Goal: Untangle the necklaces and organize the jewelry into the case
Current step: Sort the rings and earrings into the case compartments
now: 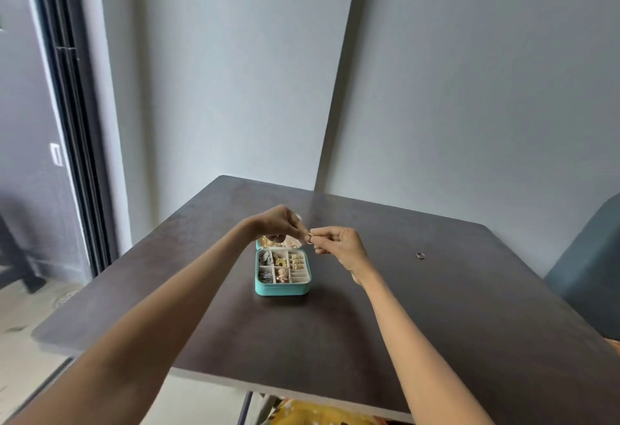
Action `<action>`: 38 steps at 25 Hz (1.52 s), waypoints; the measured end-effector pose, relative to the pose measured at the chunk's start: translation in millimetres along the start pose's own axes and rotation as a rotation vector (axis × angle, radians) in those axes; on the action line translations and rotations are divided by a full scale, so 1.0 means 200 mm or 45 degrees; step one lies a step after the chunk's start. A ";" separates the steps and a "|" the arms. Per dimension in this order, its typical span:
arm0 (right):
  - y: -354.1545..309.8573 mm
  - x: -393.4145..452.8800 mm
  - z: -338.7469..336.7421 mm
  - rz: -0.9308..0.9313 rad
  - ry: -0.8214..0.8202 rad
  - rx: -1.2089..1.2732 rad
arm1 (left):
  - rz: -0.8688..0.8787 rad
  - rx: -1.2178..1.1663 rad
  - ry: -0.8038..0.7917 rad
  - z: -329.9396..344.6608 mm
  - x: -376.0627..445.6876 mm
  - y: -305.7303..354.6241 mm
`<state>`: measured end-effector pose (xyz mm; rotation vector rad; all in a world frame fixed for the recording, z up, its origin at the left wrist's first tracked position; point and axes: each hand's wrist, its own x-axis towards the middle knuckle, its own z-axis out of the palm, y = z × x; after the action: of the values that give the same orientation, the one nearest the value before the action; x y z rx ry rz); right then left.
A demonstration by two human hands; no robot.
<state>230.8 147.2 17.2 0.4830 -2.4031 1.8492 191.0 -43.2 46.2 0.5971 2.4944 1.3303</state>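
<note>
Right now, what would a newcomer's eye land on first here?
Both hands, the left hand and right hand, meet above the open teal jewelry case at mid-table, pinching a small gold ring between them. A lone dark ring lies on the dark table, far right of the case.

Both hands raised above the open teal jewelry case (282,285) on the dark tabletop (436,324). Left hand (280,226) and right hand (339,245) pinch a small gold ring (309,238) between fingertips. Case compartments hold gold and grey pieces. Second ring (420,255) lies apart, to the right.
</note>
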 end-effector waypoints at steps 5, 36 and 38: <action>0.04 -0.04 0.03 0.031 -0.240 -0.229 | -0.162 0.446 -0.286 -0.05 -0.04 0.00; 0.04 -0.03 0.06 0.198 -0.355 -0.466 | -0.265 0.760 -0.316 0.07 0.05 0.02; 0.05 -0.03 0.06 0.192 -0.348 -0.445 | -0.265 0.756 -0.319 0.06 0.04 0.01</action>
<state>236.0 138.8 2.9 0.5656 -2.9386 1.4380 189.0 -28.9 41.7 0.5520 2.6301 0.3988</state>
